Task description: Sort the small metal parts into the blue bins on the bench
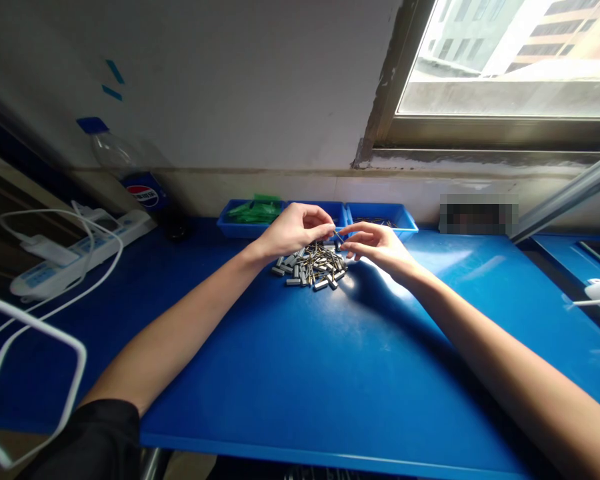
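My left hand (300, 228) is closed in a pinch on a thin metal piece (338, 236), which slants down to the right above the pile. The fingers of my right hand (376, 245) are bent together at the other end of this piece; its exact kind is too small to make out. Beneath both hands lies a heap of small metal parts (313, 268), silvery short bars mixed with thin brassy pins. My left hand covers part of the heap's far side.
Behind the heap, against the wall, stand a blue bin with green plastic bags (255, 211), a partly hidden middle bin (336, 212) and a bin of thin dark parts (407, 219). A cola bottle (143, 190), a power strip (105, 250) and white cables are at the left of the blue table (290, 373).
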`<control>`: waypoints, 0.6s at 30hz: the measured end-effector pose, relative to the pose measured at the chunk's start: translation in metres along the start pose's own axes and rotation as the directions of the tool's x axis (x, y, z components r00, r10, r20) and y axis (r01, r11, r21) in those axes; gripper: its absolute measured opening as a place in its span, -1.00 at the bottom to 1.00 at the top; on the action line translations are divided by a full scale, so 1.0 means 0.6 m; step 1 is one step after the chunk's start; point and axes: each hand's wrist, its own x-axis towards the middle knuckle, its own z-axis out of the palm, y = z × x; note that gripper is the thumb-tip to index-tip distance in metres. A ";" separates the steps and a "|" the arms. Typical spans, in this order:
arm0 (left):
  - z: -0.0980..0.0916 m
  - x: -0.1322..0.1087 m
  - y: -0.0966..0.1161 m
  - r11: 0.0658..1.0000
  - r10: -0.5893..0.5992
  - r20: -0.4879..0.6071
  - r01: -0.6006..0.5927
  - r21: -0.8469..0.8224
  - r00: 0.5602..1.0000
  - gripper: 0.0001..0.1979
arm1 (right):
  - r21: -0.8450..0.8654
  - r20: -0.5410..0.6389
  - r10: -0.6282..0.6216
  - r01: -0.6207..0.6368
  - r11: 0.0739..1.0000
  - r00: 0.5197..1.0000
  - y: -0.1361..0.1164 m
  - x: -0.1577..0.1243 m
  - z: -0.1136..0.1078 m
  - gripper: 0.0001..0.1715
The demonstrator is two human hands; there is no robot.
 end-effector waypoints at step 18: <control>0.001 -0.007 -0.007 0.943 0.040 0.155 -0.088 0.320 0.987 -0.88 | 0.159 -0.223 -0.015 0.052 0.986 0.975 0.012 0.012 -0.008 -0.62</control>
